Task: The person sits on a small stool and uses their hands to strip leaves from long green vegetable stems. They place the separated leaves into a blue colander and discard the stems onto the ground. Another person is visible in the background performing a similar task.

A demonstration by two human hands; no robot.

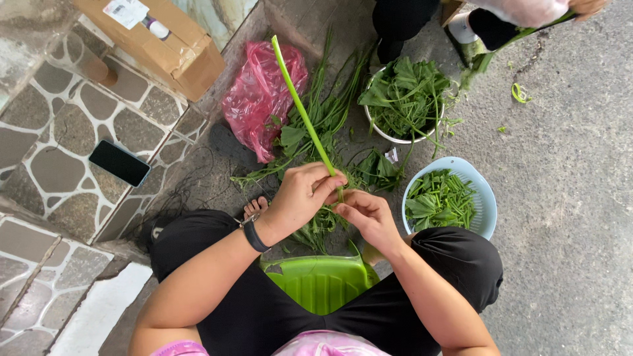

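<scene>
My left hand grips a long pale green stalk that points up and away from me. My right hand pinches the stalk's lower end, fingertips meeting those of the left. Under both hands lies a loose heap of leafy green stems on the ground. A light blue bowl with cut green pieces sits just right of my right hand. Between my knees is a bright green plastic stool.
A white bowl heaped with leaves stands beyond the blue one. A pink plastic bag lies at the left of the heap. A black phone rests on the stone step, a cardboard box behind it. Another person's gloved hand is at top right.
</scene>
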